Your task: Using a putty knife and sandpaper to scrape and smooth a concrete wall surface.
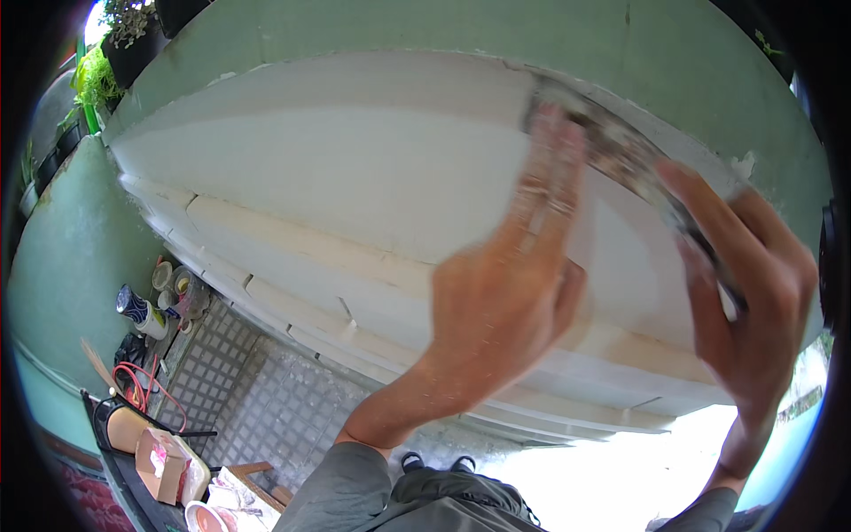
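Observation:
My right hand [753, 266] grips a long flat scraper [625, 155], its metal smeared with pale filler and blurred by motion. The tool slants up and left along the upper edge of a white panel [355, 168], where the panel meets the green wall [496, 31]. With two fingers stretched out, my left hand [505, 266] presses on the scraper's blade end; its thumb stands apart, and white residue coats the fingers. Part of the handle is hidden inside my right hand.
Stepped white mouldings [310, 248] run below the panel. At lower left are paint pots [146, 310], a red hose [133, 390], a chair [115, 426], a cardboard box [162, 465] and a white bucket [204, 516]. Potted plants [97, 80] stand at upper left. Tiled floor [266, 377] lies below.

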### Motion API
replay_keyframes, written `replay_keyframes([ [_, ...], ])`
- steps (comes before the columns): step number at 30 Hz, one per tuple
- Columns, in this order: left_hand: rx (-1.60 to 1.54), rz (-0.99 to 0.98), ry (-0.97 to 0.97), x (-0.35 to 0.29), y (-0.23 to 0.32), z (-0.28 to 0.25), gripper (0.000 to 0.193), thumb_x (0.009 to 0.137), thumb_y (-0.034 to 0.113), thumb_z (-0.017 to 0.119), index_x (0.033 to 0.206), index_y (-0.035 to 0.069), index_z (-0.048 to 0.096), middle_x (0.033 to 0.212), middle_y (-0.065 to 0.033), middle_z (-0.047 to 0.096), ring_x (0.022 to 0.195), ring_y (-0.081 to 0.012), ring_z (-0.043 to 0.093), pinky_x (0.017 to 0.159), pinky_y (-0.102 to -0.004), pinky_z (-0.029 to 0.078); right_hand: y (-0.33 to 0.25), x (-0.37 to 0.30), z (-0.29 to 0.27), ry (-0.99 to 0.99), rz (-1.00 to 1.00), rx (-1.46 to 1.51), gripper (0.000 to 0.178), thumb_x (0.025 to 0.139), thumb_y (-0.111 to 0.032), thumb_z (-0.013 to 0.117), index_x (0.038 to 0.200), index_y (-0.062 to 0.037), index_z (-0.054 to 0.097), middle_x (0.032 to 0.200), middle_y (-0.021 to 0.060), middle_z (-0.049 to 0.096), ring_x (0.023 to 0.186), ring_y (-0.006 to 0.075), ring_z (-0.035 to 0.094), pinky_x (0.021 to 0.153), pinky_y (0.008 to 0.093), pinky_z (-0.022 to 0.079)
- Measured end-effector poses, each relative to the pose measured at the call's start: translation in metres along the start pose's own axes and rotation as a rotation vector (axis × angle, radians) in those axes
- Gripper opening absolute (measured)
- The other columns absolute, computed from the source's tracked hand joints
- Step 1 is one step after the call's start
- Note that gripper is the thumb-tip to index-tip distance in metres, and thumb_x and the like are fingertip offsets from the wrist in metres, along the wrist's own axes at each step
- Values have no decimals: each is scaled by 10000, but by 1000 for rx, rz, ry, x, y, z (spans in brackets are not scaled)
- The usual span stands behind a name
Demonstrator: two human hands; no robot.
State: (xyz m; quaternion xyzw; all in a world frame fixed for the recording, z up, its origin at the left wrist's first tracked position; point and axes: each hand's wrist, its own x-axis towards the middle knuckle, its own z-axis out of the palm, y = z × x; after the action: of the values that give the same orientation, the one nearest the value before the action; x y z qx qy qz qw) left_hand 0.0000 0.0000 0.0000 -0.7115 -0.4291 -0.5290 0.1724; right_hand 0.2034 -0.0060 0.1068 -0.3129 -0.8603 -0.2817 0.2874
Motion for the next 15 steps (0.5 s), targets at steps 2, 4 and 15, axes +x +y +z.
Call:
replay_keyframes([
  [2, 107, -117, 7, 6, 2, -6, 997, 734, 9, 691, 1641, 103, 289, 1692, -149, 283, 759, -241, 738, 537, -308, 553, 2, 10, 3, 19, -66, 27, 536, 777, 77, 687, 1290, -74, 729, 813, 155, 689, 662, 251, 674, 589, 341, 566],
  [4, 98, -36, 5, 3, -28, -9, 998, 735, 10, 687, 1642, 94, 280, 1690, -151, 285, 722, -236, 722, 524, -309, 544, -23, 11, 24, 96, -35, 28, 534, 773, 78, 690, 1283, -74, 733, 793, 145, 676, 644, 242, 655, 573, 341, 551],
  [15, -95, 11, -80, 0, 0, 5, 966, 747, 19, 666, 1638, 91, 300, 1698, -144, 269, 674, -225, 690, 507, -311, 530, -18, -16, -8, 35, 45, -45, 496, 788, 76, 662, 1263, -44, 736, 763, 128, 645, 609, 214, 611, 553, 343, 483],
])
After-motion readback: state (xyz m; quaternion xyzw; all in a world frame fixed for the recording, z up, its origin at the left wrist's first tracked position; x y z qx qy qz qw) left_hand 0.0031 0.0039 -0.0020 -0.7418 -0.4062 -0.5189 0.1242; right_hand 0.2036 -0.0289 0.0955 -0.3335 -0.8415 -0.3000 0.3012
